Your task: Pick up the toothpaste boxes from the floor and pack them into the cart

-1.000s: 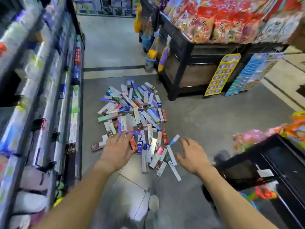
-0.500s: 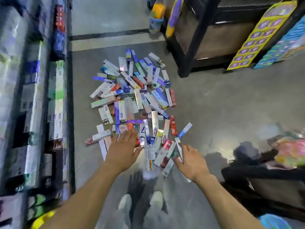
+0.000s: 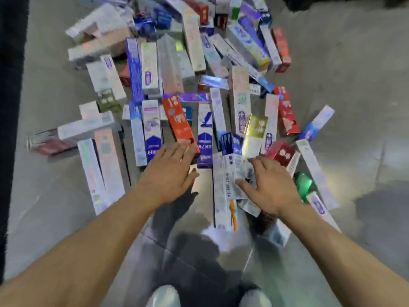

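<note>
A wide pile of toothpaste boxes (image 3: pixel 188 85) in white, blue, purple and red covers the grey floor ahead of me. My left hand (image 3: pixel 168 171) hovers over the pile's near edge with fingers straight, its fingertips at the end of a red-orange box (image 3: pixel 178 119). My right hand (image 3: pixel 270 187) lies spread on the near right boxes, thumb and fingers touching a white box (image 3: pixel 234 176). Neither hand grips anything. The cart is out of view.
A dark shelf base (image 3: pixel 11 107) runs down the left edge. My two shoes (image 3: pixel 163 296) stand at the bottom centre. Bare grey floor (image 3: pixel 354 63) lies to the right of the pile and near my feet.
The view has dropped much closer to the pile. Both hands have come down onto the nearest boxes; the shelves, display stand and cart have left the view.
</note>
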